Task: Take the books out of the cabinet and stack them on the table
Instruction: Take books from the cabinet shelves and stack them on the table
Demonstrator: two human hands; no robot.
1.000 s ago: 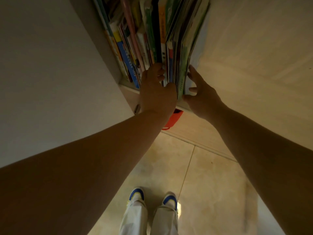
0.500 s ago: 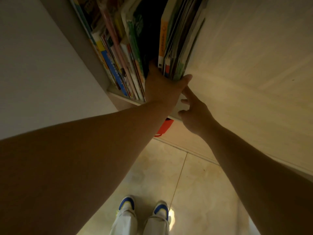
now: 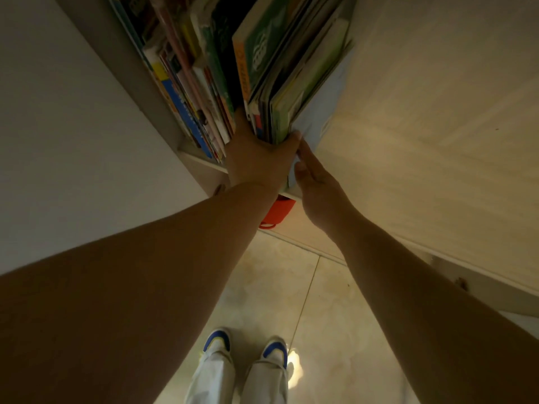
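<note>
A tight row of thin colourful books stands upright in the open cabinet shelf. My left hand clamps a bundle of books at the right end of the row, fingers pushed into a gap on its left side and thumb wrapped over its right side. The bundle leans outward from the shelf. My right hand presses flat against the pale blue cover on the bundle's right and lower edge. The remaining books stay upright to the left.
A pale wooden cabinet side panel rises on the right and a white panel on the left. A red object sits below the shelf. My feet in blue-tipped white shoes stand on the tiled floor.
My left hand went from touching the spines to pushing into the row and gripping the right-hand bundle, which now tilts outward. My right hand dropped lower and settled against the bundle's right side.
</note>
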